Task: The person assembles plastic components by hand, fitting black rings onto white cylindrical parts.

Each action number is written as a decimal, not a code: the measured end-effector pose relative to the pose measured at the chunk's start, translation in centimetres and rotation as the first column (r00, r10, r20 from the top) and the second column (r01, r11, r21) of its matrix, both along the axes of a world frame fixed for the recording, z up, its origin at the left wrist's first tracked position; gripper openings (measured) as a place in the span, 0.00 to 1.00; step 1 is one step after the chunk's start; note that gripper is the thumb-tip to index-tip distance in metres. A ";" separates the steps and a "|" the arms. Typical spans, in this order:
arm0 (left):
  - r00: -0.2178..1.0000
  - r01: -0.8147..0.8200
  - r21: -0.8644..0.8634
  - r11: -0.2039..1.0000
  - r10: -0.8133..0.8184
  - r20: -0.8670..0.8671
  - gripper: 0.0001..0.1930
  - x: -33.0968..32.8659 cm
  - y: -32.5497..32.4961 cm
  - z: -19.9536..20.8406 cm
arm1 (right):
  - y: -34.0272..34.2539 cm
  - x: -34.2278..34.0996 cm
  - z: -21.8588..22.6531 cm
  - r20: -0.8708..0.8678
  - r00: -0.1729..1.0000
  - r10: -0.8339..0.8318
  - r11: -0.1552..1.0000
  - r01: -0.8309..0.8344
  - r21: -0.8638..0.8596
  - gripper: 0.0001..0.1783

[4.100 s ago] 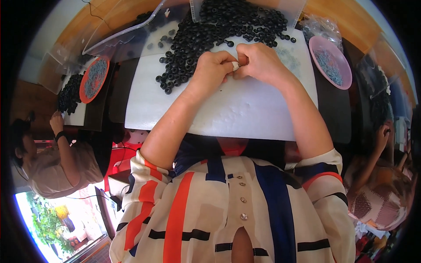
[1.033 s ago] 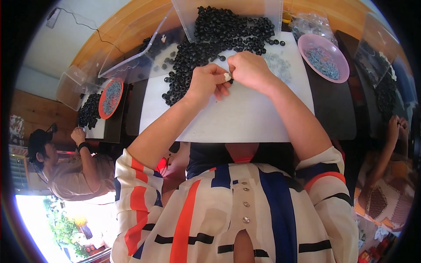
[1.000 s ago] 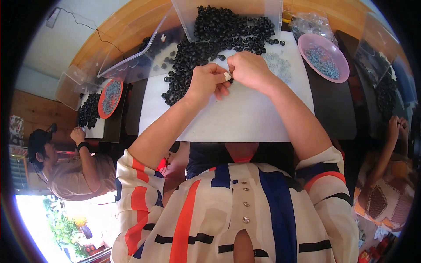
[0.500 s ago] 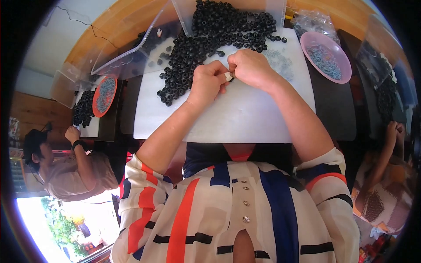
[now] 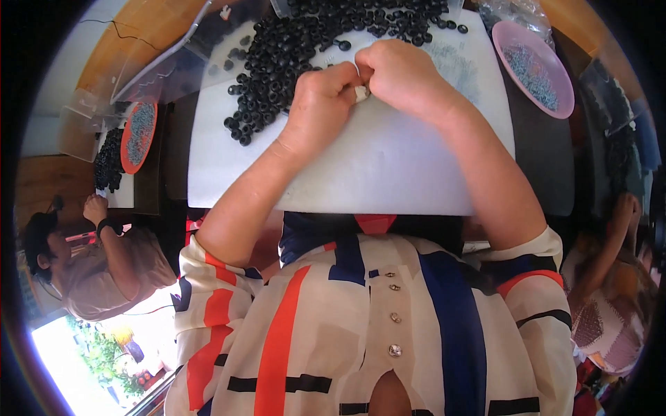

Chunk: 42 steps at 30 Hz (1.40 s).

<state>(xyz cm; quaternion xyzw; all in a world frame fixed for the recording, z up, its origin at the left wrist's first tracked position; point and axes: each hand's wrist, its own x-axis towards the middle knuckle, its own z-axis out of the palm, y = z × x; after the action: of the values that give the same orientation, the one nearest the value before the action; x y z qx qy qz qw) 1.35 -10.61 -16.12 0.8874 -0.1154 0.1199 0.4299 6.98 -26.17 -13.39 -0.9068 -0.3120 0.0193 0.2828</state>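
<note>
My left hand [image 5: 322, 104] and my right hand [image 5: 404, 75] meet over a white sheet [image 5: 374, 163], fingertips pinched together. Whatever they grip is hidden behind the fingers. A small white wrap [image 5: 361, 93], apparently on a finger, shows between the hands. Just beyond and to the left of them spreads a pile of small round black parts [image 5: 274, 76], many with a hole in the middle. One black part [image 5: 344, 46] lies close to my left fingers. Small thin metal pieces [image 5: 454, 66] are scattered on the sheet to the right of my right hand.
A pink bowl [image 5: 563, 87] of small metal pieces stands at the right. At the left are a clear plastic bin [image 5: 156, 66] and an orange bowl [image 5: 126, 152] of metal pieces. One person [image 5: 114, 267] works at the left, another [image 5: 610, 291] at the right.
The whole view has shifted, so the sheet and black parts sit higher. My hands stay pinched together; the small dark bit visible under the fingers earlier is now hidden.
</note>
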 end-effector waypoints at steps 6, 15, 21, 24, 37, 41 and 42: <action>0.989 0.057 0.096 0.994 -0.069 0.132 0.11 0.3 0.2 0.1 | 0.4 -0.5 0.7 0.066 0.998 -0.020 1.000 0.021 -0.009 0.08; 0.930 -0.052 -0.258 0.965 -0.047 -0.364 0.13 -0.5 0.7 1.3 | -0.9 1.8 -1.2 -0.100 0.993 -0.061 0.931 0.093 0.353 0.04; 0.998 -0.045 -0.004 0.999 0.044 -0.040 0.12 -1.2 -0.8 1.8 | -1.6 2.5 -0.6 -0.090 0.984 -0.152 0.788 0.176 0.590 0.03; 0.952 0.005 0.335 0.942 -0.107 0.287 0.11 -0.3 -1.6 0.7 | -0.8 2.8 -1.2 -0.025 0.987 -0.157 0.795 0.142 0.590 0.03; 0.660 -0.393 0.134 0.910 0.178 0.730 0.10 2.0 9.9 15.5 | -0.7 2.4 -1.4 -0.030 0.974 -0.226 0.851 0.213 0.480 0.03; 0.568 -0.597 0.406 0.692 0.007 0.823 0.12 3.2 11.9 16.0 | -1.0 2.3 -1.3 -0.036 0.977 -0.208 0.841 0.197 0.504 0.04; 0.542 -0.546 0.401 0.735 -0.055 0.839 0.12 2.7 10.1 15.0 | -1.0 2.2 -1.1 -0.031 0.975 -0.220 0.839 0.205 0.504 0.04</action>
<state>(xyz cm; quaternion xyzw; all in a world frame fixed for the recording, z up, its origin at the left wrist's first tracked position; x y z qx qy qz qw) 4.03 -0.48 -1.09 0.8269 -0.1947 0.5274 -0.0145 9.23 -27.22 -14.50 -0.8304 -0.2076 -0.1074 0.5058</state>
